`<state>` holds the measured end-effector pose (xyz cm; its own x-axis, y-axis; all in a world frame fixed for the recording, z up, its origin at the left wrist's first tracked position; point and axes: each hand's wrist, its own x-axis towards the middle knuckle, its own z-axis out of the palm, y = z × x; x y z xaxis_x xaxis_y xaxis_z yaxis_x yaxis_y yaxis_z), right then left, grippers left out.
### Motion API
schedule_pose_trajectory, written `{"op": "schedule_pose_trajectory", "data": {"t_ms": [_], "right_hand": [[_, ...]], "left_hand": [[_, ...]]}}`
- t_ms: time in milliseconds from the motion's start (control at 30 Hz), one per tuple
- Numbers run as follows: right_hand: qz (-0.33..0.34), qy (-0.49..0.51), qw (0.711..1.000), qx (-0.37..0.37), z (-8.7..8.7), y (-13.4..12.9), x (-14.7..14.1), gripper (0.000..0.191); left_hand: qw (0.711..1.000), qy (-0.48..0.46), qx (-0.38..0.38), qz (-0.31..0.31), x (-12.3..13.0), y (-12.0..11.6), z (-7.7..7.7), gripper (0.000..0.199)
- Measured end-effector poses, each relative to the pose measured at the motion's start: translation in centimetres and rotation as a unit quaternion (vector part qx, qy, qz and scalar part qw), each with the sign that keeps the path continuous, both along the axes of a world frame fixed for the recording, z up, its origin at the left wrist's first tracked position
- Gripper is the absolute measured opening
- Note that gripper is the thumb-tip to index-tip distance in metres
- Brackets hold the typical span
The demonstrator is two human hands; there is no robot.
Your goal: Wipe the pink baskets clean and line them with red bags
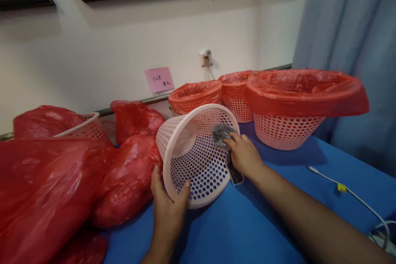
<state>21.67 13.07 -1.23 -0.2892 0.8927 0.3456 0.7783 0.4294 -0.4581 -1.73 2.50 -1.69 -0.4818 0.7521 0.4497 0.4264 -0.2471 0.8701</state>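
Note:
A pale pink perforated basket (201, 169) lies tilted on its side on the blue table (235, 231), its mouth toward me. My left hand (168, 204) grips its rim at the lower left, thumb inside and fingers outside. My right hand (244, 152) is at the right side of the rim, its fingers closed on a grey cloth (222, 135). Part of the cloth lies inside the basket's mouth, and a darker part hangs outside below the hand.
Red plastic bags (130, 181) fill the left side, around another basket (89, 126). Behind and right stand baskets lined with red bags, the largest (284, 132) at right. A white cable (355, 196) lies at the right. A pink note (159, 79) is on the wall.

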Motion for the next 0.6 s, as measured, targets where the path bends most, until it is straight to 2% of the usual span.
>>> {"op": "schedule_pose_trajectory", "data": {"t_ms": [67, 167, 233, 300, 367, 433, 500, 567, 600], "right_hand": [[0.048, -0.019, 0.998, -0.047, -0.6, 0.0, -0.5, 0.053], [0.172, -0.011, 0.981, -0.089, -2.2, -0.3, -2.1, 0.05], [0.262, 0.039, 0.955, -0.132, -3.0, -0.6, -3.0, 0.053], [0.316, 0.105, 0.929, -0.161, -3.3, -0.6, -3.3, 0.055], [0.297, 0.139, 0.937, -0.117, -3.0, -0.5, -2.9, 0.055], [0.222, 0.132, 0.966, -0.005, -2.2, -0.1, -1.9, 0.056], [0.142, 0.105, 0.979, 0.097, -1.2, 0.4, -0.6, 0.056], [0.08, 0.079, 0.983, 0.144, -0.5, 0.8, 0.4, 0.055], [0.058, 0.065, 0.986, 0.145, -0.3, 0.9, 0.7, 0.055]], "left_hand": [[0.992, -0.101, -0.056, -0.041, 1.3, 0.1, -0.8, 0.098], [0.951, -0.246, -0.172, -0.071, 3.0, -0.4, -2.2, 0.09], [0.927, -0.294, -0.219, -0.084, 3.6, -0.8, -2.9, 0.081], [0.925, -0.293, -0.229, -0.08, 3.6, -0.9, -3.5, 0.072], [0.936, -0.26, -0.228, -0.059, 2.8, -0.7, -3.8, 0.063], [0.953, -0.215, -0.211, -0.026, 1.5, -0.5, -3.7, 0.056], [0.972, -0.165, -0.166, -0.005, 0.2, -0.4, -3.1, 0.059], [0.993, -0.054, -0.107, -0.003, -0.9, -0.6, -1.9, 0.065], [0.997, 0.016, -0.077, 0.001, -1.3, -0.7, -1.3, 0.067]]}}
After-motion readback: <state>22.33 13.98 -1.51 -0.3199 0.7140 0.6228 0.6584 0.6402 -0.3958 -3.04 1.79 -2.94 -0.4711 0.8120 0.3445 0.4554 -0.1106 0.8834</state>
